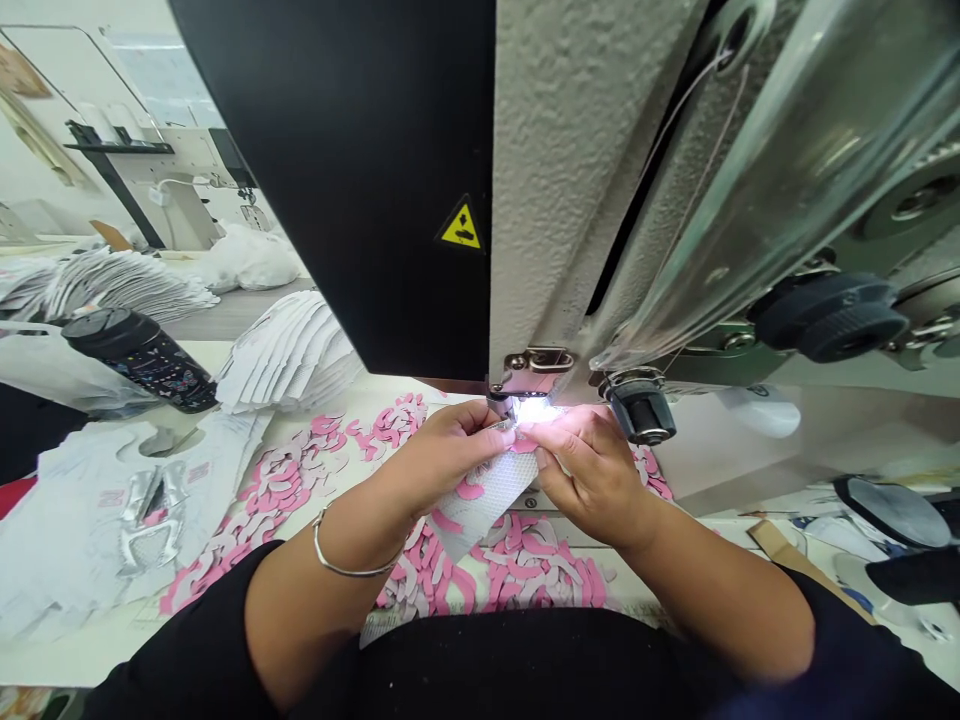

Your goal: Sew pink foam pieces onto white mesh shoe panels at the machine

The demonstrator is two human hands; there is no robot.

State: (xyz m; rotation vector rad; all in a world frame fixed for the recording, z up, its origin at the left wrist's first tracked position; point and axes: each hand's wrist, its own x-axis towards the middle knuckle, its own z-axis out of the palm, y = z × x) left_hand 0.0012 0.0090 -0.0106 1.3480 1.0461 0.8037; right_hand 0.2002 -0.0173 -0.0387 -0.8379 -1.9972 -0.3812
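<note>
Under the lit needle area of a sewing machine [570,190], a white textured fabric piece [491,495] with pink curved patches on it hangs toward me. My left hand [454,445] is closed on its left edge, thumb and fingers pinched close to the presser foot [504,405]. From the other side my right hand [596,475] pinches the same fabric piece, beside a pink patch [525,442] near the needle. Glare and my fingers hide the exact stitching point. Loose pink and pale curved cut pieces [540,570] lie in heaps just below both hands.
More cut pieces [281,480] spread to the left. Beyond them stand a black patterned bottle [142,360], stacked white fabric panels [289,350] and panels with silver trim [154,510]. Another sewing machine [172,180] is at the back left. A round dark-rimmed object [892,512] lies at right.
</note>
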